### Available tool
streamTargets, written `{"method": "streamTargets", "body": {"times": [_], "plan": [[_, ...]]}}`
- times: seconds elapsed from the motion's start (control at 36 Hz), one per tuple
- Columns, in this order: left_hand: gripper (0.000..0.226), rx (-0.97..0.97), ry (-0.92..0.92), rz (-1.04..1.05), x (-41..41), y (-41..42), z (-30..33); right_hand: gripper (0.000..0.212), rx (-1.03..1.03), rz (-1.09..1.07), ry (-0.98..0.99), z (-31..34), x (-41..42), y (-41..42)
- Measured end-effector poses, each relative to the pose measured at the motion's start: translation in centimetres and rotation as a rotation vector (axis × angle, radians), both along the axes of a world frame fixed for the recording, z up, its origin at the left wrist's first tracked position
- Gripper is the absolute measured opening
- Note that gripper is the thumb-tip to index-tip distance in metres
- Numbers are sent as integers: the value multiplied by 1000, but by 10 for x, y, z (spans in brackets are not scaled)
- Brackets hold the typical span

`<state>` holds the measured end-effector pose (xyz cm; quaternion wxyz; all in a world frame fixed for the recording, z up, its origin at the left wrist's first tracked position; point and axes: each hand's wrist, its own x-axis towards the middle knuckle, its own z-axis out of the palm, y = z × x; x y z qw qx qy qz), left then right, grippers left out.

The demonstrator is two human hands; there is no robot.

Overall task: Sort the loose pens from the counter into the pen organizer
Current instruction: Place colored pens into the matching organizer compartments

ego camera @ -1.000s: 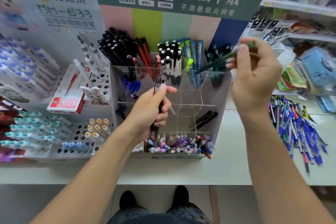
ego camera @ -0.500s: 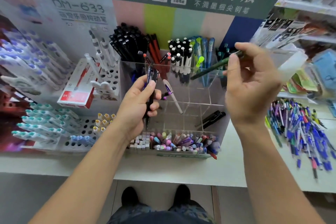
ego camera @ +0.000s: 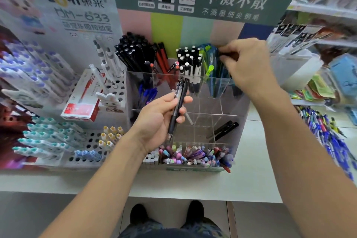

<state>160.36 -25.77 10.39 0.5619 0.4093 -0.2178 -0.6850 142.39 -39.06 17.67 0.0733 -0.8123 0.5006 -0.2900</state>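
At my left, racks of teal-capped pens (ego camera: 48,137) and a red pen box (ego camera: 81,106) flank the clear pen organizer (ego camera: 228,106) on the desk (ego camera: 251,176). My left hand (ego camera: 160,116) hangs in front of the organizer's middle tier, fingers curled round two dark pens (ego camera: 178,106) held together, their long axis near upright, clicker ends up and tips down toward me. My right hand (ego camera: 249,65) is further back and higher, at the back-row compartment of blue and green pens (ego camera: 212,63), fingertips pinched on a dark pen end (ego camera: 224,56) that is mostly hidden behind them; I judge it is going into that slot. The pile of loose pens (ego camera: 328,131) lies on the desk well off to my right, nearer my right hand, so that hand looks best placed for the next pick.

Half a second ago my right hand held a long green pen slanting out to the left above the organizer; now the hand has dropped to the back row and the pen's length no longer shows. My left hand has shifted slightly right and holds the same pens
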Motion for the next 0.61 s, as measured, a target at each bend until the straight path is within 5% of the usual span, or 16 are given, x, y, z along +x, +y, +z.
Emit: {"method": "streamTargets", "body": {"times": [0.08, 0.17, 0.28, 0.39, 0.53, 0.61], "plan": [[31, -20, -54, -10, 0, -1, -1, 20, -98, -81, -59, 4, -7, 14], [29, -37, -117, -24, 1, 0, 1, 14, -171, -202, -324, -2, -7, 54], [27, -91, -178, -77, 1, 5, 4, 5, 487, -17, -550, -27, 19, 98], [23, -141, -230, -103, 5, 9, 7, 8, 728, 35, -816, -40, 31, 97], [18, -188, -440, 86, 20, 12, 10, 8, 639, 94, -1019, -29, 37, 89], [17, -217, -564, 349, 35, 14, 10, 7, 355, 72, -1120, -9, 39, 77]]}}
